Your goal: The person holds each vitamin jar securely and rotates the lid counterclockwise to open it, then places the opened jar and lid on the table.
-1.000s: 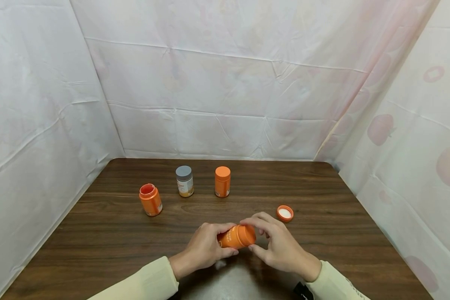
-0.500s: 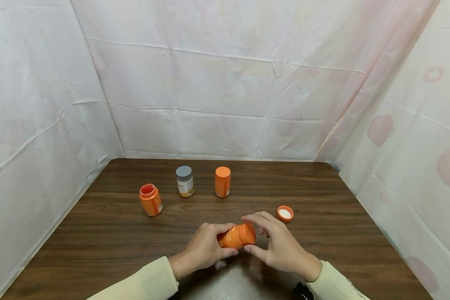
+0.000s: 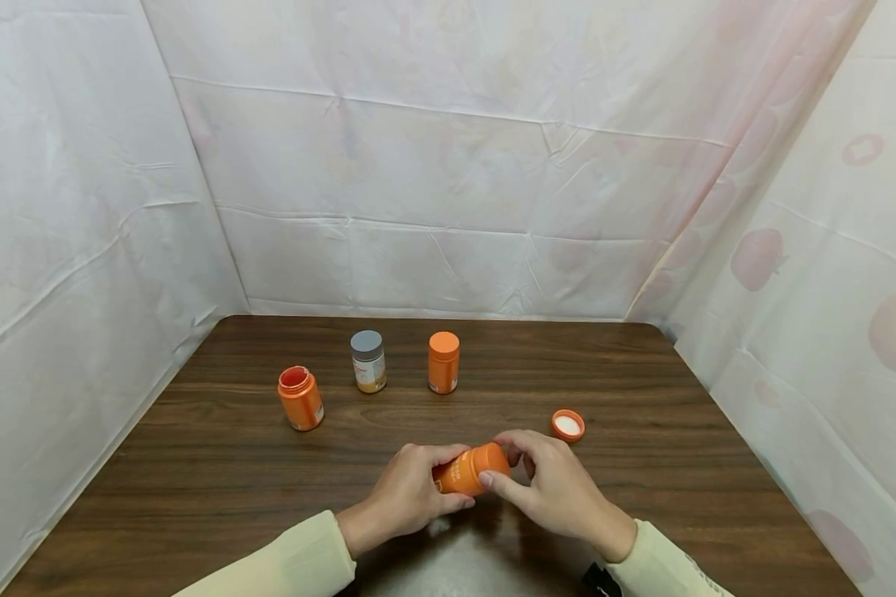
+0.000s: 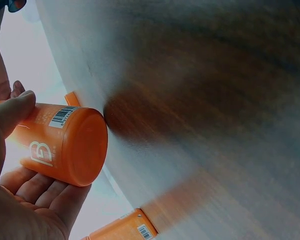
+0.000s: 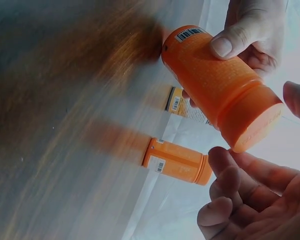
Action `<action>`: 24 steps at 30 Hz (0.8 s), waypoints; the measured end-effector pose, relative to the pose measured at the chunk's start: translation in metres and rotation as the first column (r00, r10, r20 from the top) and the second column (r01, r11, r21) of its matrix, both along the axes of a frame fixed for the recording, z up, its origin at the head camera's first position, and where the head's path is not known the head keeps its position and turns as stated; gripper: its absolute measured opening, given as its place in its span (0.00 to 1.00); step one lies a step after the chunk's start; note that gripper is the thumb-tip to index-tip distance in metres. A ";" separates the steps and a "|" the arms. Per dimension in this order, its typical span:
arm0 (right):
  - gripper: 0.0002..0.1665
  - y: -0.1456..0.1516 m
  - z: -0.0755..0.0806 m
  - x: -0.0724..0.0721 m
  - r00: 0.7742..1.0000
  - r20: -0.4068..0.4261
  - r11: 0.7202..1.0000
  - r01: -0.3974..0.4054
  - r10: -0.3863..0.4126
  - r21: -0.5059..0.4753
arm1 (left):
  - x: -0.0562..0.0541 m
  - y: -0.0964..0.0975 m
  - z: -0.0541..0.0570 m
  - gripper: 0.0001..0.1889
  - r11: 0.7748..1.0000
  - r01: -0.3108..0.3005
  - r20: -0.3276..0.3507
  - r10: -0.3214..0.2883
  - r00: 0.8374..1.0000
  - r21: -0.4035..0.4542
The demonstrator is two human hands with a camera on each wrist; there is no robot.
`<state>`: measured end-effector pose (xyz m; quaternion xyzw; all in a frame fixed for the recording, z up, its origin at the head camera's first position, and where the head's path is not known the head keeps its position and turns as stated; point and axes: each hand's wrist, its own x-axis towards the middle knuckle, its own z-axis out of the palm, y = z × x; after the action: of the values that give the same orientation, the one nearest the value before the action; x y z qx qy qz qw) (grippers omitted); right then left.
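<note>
My left hand (image 3: 411,489) grips an orange bottle (image 3: 459,474) around its body, thumb on one side and fingers on the other. The bottle leans over, its orange screw cap (image 3: 493,458) toward the right and its base close over the table in the left wrist view. Thumb and forefinger of my right hand (image 3: 556,489) are at opposite sides of that cap; the other fingers curl loosely below it in the right wrist view. White lettering and a barcode show on the bottle (image 4: 65,140).
On the brown wooden table (image 3: 194,473) stand an uncapped orange bottle (image 3: 301,406) at left, a grey-lidded bottle (image 3: 369,365) and a capped orange bottle (image 3: 444,365) behind. A loose orange cap (image 3: 567,425) lies white inside up beyond my right hand. Pale sheeting (image 3: 433,166) hangs around.
My right fingers have shifted around the cap: the thumb has come up onto its near side and the forefinger has slid to the far side. The left hand has stayed put.
</note>
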<state>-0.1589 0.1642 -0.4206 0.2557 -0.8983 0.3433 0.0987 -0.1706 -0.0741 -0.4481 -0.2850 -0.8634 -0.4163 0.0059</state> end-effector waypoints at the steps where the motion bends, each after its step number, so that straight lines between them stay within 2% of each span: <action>1: 0.25 0.000 0.000 0.000 1.000 0.006 1.000 0.001 -0.001 -0.001 | 0.000 0.000 0.000 0.26 1.000 0.000 0.004 0.000 1.000 0.000; 15: 0.20 0.001 -0.001 -0.002 0.999 -0.007 0.999 -0.037 0.037 -0.017 | -0.001 0.000 0.000 0.26 1.000 0.002 0.007 -0.001 1.000 -0.004; 24: 0.28 0.005 -0.002 -0.003 0.993 -0.051 0.994 -0.110 0.109 -0.024 | -0.002 0.000 -0.001 0.25 1.000 0.010 0.005 -0.010 1.000 0.001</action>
<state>-0.1615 0.1689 -0.4230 0.3118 -0.8756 0.3536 0.1052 -0.1722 -0.0745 -0.4486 -0.2881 -0.8617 -0.4177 0.0017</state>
